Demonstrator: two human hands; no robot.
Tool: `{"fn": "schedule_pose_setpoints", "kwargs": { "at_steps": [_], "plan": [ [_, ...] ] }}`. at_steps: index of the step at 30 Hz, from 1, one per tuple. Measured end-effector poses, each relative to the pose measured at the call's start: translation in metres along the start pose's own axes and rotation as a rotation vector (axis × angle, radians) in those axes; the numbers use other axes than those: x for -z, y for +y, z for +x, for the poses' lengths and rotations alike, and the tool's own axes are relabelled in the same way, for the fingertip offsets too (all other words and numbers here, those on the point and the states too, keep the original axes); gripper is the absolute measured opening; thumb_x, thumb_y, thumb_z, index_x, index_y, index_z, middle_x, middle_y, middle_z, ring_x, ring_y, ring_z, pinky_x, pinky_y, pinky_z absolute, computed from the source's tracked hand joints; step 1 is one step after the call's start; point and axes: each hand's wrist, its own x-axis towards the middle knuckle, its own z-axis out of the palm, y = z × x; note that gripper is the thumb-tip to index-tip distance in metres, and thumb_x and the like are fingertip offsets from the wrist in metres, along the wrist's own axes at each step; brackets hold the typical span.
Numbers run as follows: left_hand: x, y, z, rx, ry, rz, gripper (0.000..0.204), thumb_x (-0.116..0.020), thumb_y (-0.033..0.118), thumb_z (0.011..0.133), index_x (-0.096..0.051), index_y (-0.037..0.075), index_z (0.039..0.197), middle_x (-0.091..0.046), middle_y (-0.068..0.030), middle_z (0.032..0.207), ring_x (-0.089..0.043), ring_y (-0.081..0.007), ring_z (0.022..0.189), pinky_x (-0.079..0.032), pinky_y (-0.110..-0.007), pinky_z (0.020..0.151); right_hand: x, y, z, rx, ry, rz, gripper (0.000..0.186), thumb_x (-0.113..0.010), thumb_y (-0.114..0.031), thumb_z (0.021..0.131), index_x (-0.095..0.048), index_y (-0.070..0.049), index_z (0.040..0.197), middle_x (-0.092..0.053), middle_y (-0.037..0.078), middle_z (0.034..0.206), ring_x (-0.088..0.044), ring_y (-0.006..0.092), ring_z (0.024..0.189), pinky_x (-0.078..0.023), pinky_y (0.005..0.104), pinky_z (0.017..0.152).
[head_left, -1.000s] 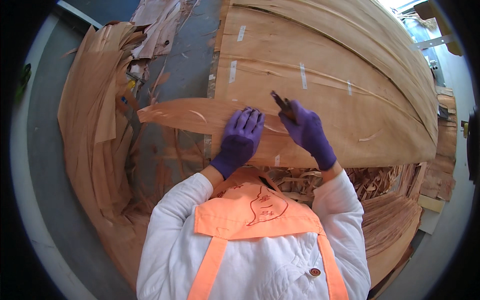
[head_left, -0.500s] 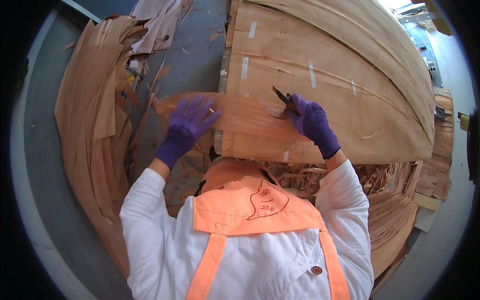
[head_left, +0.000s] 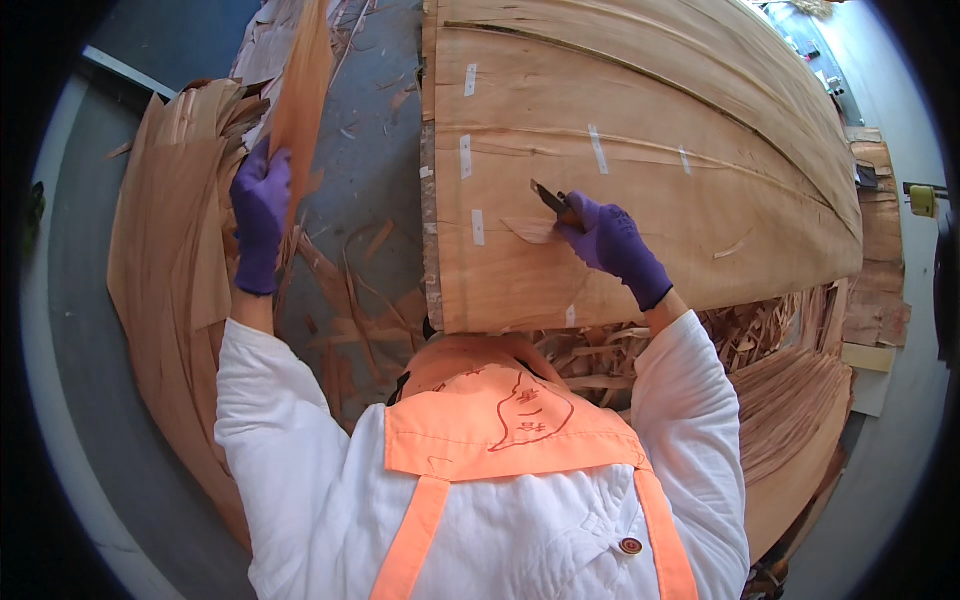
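My left hand (head_left: 263,215), in a purple glove, grips the near end of a long strip of wood veneer (head_left: 306,85). The strip stretches away from me over the grey floor at the left. My right hand (head_left: 612,240), also gloved, is closed round a knife (head_left: 550,198) with a dark blade pointing up and left. It hovers at or just over the big stack of veneer sheets (head_left: 640,90); contact is hard to tell. A small pointed veneer offcut (head_left: 530,231) lies on the stack beside the knife. White tape pieces (head_left: 597,149) mark the top sheet.
Long veneer sheets (head_left: 165,270) are heaped along the left. Scraps (head_left: 375,240) litter the grey floor between heap and stack. More veneer layers (head_left: 790,430) sit at the lower right, with shredded offcuts (head_left: 750,340) under the stack's near edge.
My left hand has pulled the veneer strip off the stack to the left and swung it lengthwise away from me. My right hand with the knife has shifted slightly left, leaving a small offcut.
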Motion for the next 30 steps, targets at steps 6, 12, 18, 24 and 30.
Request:
{"fn": "schedule_pose_setpoints", "kwargs": {
  "at_steps": [6,12,18,24,30],
  "plan": [
    [-0.14,0.094,-0.016,-0.841,0.04,0.281,0.033,-0.055,0.005,0.084,-0.061,0.002,0.116,-0.066,-0.0161,0.103,-0.064,-0.0261,0.086,-0.05,-0.036,0.08,0.005,0.021,-0.006,0.135,0.045,0.182,0.021,-0.065,-0.019,0.082,-0.053,-0.007,0.094,-0.063,0.017,0.08,-0.06,0.039,0.076,-0.047,0.0438,0.063],
    [-0.232,0.075,-0.057,-1.059,-0.155,0.758,0.04,-0.054,0.006,0.08,-0.059,0.007,0.12,-0.062,-0.0132,0.116,-0.059,-0.0284,0.107,-0.045,-0.042,0.094,0.036,0.041,-0.036,-0.015,0.05,0.484,0.018,-0.065,-0.016,0.085,-0.052,-0.007,0.093,-0.053,0.009,0.063,-0.053,0.016,0.053,-0.042,0.0311,0.05],
    [-0.24,0.044,-0.079,-1.004,-0.354,0.857,0.043,-0.055,0.007,0.079,-0.057,0.006,0.122,-0.059,-0.0134,0.121,-0.054,-0.0286,0.116,-0.039,-0.042,0.101,0.046,0.061,-0.04,-0.098,0.044,0.599,0.017,-0.064,-0.016,0.086,-0.052,-0.005,0.092,-0.045,0.004,0.059,-0.043,0.0092,0.049,-0.038,0.0284,0.047],
    [-0.232,0.068,-0.083,-0.922,-0.47,0.92,0.046,-0.056,0.009,0.078,-0.056,0.006,0.124,-0.054,-0.0124,0.13,-0.046,-0.0268,0.125,-0.029,-0.042,0.108,0.043,0.063,-0.027,-0.056,0.064,0.548,0.018,-0.064,-0.016,0.084,-0.053,-0.003,0.091,-0.049,0.009,0.063,-0.047,0.0142,0.052,-0.04,0.031,0.05],
    [-0.23,0.048,-0.08,-0.921,-0.383,1.022,0.045,-0.056,0.015,0.08,-0.056,0.007,0.124,-0.053,-0.0124,0.131,-0.045,-0.0278,0.126,-0.029,-0.042,0.108,0.031,0.066,-0.014,0.045,0.178,0.498,0.018,-0.063,-0.016,0.084,-0.052,-0.002,0.089,-0.052,0.015,0.067,-0.05,0.026,0.057,-0.042,0.0348,0.056]
  ]
}}
